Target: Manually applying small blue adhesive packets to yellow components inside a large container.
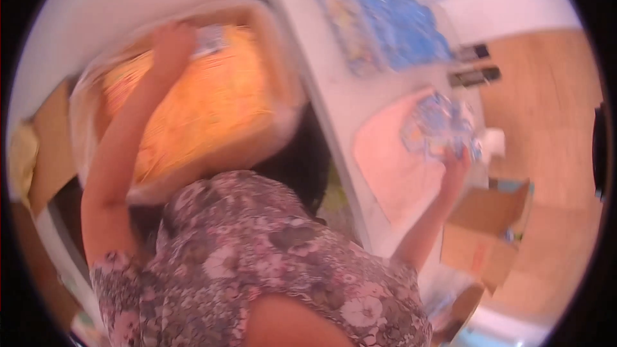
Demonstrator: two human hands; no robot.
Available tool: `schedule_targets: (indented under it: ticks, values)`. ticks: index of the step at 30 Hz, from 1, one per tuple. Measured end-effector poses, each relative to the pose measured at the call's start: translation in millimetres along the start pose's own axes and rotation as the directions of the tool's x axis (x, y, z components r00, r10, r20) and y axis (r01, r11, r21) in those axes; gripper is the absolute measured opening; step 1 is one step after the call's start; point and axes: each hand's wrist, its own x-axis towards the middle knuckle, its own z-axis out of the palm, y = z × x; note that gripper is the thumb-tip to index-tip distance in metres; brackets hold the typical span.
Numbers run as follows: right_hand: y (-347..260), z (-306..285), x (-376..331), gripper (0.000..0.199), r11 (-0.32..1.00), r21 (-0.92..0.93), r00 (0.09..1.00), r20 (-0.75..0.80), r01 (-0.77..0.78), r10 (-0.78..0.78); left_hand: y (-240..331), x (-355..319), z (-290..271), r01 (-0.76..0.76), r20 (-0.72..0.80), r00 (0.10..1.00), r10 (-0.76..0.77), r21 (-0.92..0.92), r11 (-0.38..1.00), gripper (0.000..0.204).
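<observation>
My left hand (175,44) reaches over the far side of a lined carton (286,99) filled with flat orange packets (212,103). Right beside its fingers lies a small grey-blue packet (212,40) on top of the orange ones. Motion smears these fingers, so their grip does not show. Over on the right, my right hand (457,160) is at the near edge of a loose heap of small clear-and-blue packets (437,122). Its fingertips look closed on a small bluish packet (457,149), though blur softens the detail. The heap rests on a pink sheet (382,144).
Farther back on the white table (321,80) lies a large bag of blue items (398,19). Two dark objects (474,76) sit at the table's right edge, above a white roll-like thing (493,142). An open cardboard box (485,231) stands beside my right forearm.
</observation>
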Motion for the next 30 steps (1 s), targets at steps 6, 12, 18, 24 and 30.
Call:
schedule_targets:
  ticks: [6, 12, 18, 24, 30]
  values:
    - [27.3, 17.5, -6.4, 0.034, 0.961, -0.274, 0.985, 0.174, 0.037, 0.011, -1.9, 7.2, -18.0, 0.106, 0.062, 0.993, -0.098, -0.135, 0.985, 0.045]
    - [32.4, 45.5, 4.6, 0.050, 0.627, -0.765, 0.972, -0.006, 0.146, -0.234, -16.8, -3.1, -2.1, 0.085, -0.072, 0.988, -0.135, -0.473, 0.877, 0.032]
    - [6.2, 53.4, -21.1, 0.031, 0.714, -0.560, 0.827, -0.086, 0.421, -0.555, -0.3, 6.6, -7.8, 0.201, -0.018, 0.975, -0.221, -0.346, 0.916, 0.009]
    - [-60.9, 119.3, -45.5, 0.021, 0.346, -0.539, 0.476, 0.120, 0.768, -0.871, -10.6, -4.4, -17.2, 0.083, -0.211, 0.965, -0.158, -0.325, 0.942, 0.005]
    - [-93.4, 185.8, -79.7, 0.020, 0.211, -0.362, 0.329, 0.304, 0.908, -0.894, -16.6, -5.3, -13.8, 0.104, -0.240, 0.947, -0.214, -0.403, 0.909, 0.002]
